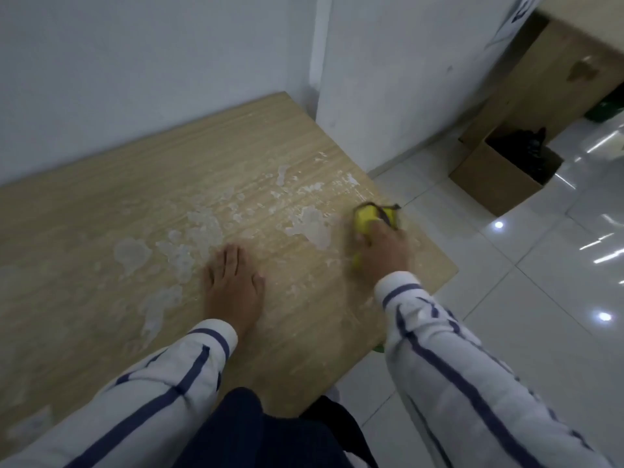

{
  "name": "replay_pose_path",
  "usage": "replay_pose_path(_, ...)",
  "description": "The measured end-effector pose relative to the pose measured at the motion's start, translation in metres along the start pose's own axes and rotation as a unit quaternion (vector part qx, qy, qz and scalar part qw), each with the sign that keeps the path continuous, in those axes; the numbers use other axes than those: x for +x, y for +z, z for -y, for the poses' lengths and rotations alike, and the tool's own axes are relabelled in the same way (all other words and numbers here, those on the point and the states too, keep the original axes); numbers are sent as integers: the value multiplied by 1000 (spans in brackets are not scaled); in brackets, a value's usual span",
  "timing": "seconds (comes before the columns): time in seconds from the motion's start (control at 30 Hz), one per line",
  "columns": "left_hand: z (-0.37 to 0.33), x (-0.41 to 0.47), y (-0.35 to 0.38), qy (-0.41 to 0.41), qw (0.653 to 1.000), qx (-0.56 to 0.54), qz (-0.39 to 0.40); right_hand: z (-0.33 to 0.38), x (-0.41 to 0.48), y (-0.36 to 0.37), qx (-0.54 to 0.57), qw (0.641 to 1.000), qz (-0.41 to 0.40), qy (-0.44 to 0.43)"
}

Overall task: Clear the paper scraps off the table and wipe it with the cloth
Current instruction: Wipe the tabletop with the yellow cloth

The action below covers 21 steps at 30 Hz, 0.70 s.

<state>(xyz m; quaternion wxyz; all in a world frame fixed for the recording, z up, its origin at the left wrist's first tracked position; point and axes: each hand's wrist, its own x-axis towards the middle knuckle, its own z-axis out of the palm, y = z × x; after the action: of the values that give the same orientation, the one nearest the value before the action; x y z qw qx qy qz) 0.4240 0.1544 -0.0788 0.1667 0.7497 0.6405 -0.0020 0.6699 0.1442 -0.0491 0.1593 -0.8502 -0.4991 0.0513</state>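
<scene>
A light wooden table (101, 214) fills the left and middle of the head view. Pale, patchy residue (202, 228) is smeared across its middle and right part. My right hand (385, 248) presses a yellow cloth with a dark edge (366, 216) flat on the table near its right edge. Most of the cloth lies under my fingers. My left hand (233, 285) rests flat on the tabletop, fingers apart, holding nothing. I see no loose paper scraps on the table.
White walls stand behind the table and at its far right corner. A glossy white tiled floor (540, 298) lies to the right. An open cardboard box (499, 177) with dark contents sits on the floor, beside a wooden cabinet (547, 82).
</scene>
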Motion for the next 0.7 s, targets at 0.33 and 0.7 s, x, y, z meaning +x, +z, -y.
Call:
replay_pose_path(0.33, 17, 25, -8, -90, 995, -13, -36, 49, 38, 45, -26, 928, 6, -372)
replay_pose_path(0.7, 23, 77, -16, -179, 981, -42, -63, 145, 28, 64, 30, 848, 219, -482)
